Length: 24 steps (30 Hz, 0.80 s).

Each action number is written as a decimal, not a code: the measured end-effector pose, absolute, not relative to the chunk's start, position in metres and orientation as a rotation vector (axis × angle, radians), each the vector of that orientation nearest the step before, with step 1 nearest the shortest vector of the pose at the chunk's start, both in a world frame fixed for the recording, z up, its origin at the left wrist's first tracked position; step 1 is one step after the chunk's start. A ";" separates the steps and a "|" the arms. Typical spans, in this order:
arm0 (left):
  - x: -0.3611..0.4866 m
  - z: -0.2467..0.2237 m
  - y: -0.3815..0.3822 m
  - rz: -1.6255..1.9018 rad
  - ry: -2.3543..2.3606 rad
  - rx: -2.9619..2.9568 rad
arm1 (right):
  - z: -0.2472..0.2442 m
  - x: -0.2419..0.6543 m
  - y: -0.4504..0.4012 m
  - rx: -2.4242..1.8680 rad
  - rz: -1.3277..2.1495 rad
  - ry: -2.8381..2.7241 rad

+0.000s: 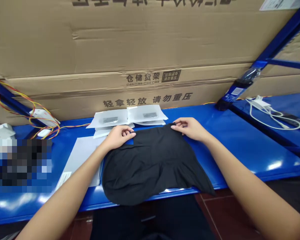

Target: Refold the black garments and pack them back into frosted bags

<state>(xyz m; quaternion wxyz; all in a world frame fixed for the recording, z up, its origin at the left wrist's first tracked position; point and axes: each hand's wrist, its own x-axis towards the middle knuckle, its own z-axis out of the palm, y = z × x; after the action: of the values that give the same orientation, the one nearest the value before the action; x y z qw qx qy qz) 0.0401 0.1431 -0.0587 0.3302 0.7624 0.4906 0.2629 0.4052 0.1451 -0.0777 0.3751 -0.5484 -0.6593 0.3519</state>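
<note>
A piece of black cloth lies spread on the blue table, its lower edge hanging a little over the front; I cannot tell what kind of garment it is. Its upper left corner is pinched between the thumb and fingers of my left hand. My right hand pinches the upper right corner, so the top edge runs between both hands. Under and beside my left forearm is a flat white packet. Several translucent white packets with dark labels lie just behind the cloth.
Large cardboard boxes form a wall behind the blue table. A dark drink bottle leans at the back right, near a white cable. Yellow and red wires run along the left. A pixelated patch hides part of the left side.
</note>
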 end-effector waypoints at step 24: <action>0.055 -0.014 0.019 0.554 1.143 2.633 | -0.059 0.428 0.030 -1.144 0.557 -2.062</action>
<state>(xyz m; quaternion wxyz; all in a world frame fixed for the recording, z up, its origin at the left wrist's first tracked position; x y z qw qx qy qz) 0.0553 0.0195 -0.0141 0.1090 0.8952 0.3888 0.1884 0.4277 0.0300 -0.0589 0.3516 -0.4420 -0.7967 0.2152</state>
